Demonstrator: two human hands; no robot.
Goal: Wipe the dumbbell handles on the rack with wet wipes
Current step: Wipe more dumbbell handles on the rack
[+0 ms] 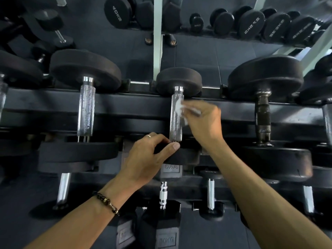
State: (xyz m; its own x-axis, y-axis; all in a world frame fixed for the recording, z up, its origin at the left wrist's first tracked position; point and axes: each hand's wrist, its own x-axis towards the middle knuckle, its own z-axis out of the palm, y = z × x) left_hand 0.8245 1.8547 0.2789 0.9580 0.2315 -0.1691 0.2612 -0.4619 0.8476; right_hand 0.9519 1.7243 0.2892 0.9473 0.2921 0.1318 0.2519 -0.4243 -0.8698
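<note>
A dumbbell with a knurled silver handle (176,121) lies across the top tier of the black rack (136,105), in the middle of the view. My right hand (204,121) pinches a crumpled white wet wipe (179,108) and presses it against the handle's upper right side. My left hand (149,155) grips the near black head (181,155) of the same dumbbell, thumb on top just below the handle's end. The far head (178,80) rests on the back rail.
A larger silver-handled dumbbell (86,112) lies to the left and a dark-handled one (263,115) to the right on the same tier. Smaller dumbbells (163,194) sit on the lower tier. A mirror behind reflects more dumbbells (251,24).
</note>
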